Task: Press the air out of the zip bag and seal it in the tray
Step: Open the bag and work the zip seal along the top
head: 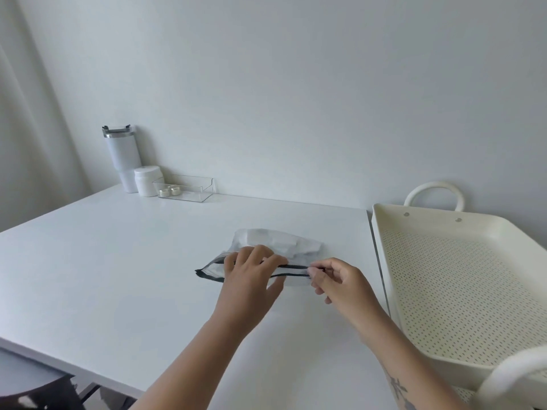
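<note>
**Zip bag still on the surface, mouth unsealed**

White room, bare wall, white surface; a tumbler, a white jar and a clear organiser far back by the wall. Zip bag near the middle of the surface, puffed over crumpled pale contents, dark zip strips toward the person and visibly parted. Perforated cream tray just off the right edge, well apart from the bag, nothing in it.

Step in hand, by the look of it: readying the mouth for closing, air not yet pressed out. Next move likely calls for flattening the bulge toward the opening, then running the strips together, and getting the bag into the tray.

Left hand palm down over the zip edge, fingers loosely spread, tips on the strip. Right hand knuckles up, thumb and forefinger pinching the right end of the strips, other fingers curled. Both forearms reaching forward, bare.
</note>
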The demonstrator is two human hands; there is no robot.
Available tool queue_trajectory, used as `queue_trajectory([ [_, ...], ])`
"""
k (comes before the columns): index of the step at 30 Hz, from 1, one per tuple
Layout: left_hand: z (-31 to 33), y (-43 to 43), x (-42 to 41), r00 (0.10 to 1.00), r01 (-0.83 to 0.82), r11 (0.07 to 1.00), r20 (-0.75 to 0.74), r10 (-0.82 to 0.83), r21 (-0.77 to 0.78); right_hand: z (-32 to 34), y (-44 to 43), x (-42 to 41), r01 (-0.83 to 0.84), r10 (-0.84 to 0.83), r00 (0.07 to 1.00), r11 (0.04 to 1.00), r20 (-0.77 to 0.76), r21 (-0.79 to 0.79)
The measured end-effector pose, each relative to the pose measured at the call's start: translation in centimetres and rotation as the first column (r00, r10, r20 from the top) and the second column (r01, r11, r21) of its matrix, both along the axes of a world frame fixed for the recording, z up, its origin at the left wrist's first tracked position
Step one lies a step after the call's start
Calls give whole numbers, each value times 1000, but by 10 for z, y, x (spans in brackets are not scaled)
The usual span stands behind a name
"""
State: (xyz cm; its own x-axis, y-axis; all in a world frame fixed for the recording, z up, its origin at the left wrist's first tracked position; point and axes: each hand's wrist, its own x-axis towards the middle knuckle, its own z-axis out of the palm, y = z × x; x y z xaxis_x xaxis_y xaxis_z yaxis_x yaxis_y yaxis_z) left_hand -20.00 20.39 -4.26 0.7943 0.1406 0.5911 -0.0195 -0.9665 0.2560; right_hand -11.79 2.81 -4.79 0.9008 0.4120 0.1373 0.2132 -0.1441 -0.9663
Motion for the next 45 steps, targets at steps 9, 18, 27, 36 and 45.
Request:
queue_trajectory([
  [9, 9, 21, 13, 999, 48, 969, -13, -53, -240, -6, 16, 7, 58, -54, 992, 998, 111, -29],
  [18, 11, 37, 32, 995, 68, 934, -39, -88, -351, -10, 30, 19, 25, -24, 997, 1000, 77, -4],
  [27, 23, 53, 40, 966, 35, 866, -204, -156, -498, -18, 36, 31, 103, -65, 969, 984, 240, -147],
  [36, 33, 22, 66, 934, 151, 874, -222, -279, -463, -27, 33, 36, 99, -48, 963, 979, 265, -179],
  [45, 33, 39, 78, 964, 142, 725, -73, -256, -674, -30, 31, 44, 222, -63, 926, 888, 373, -402],
])
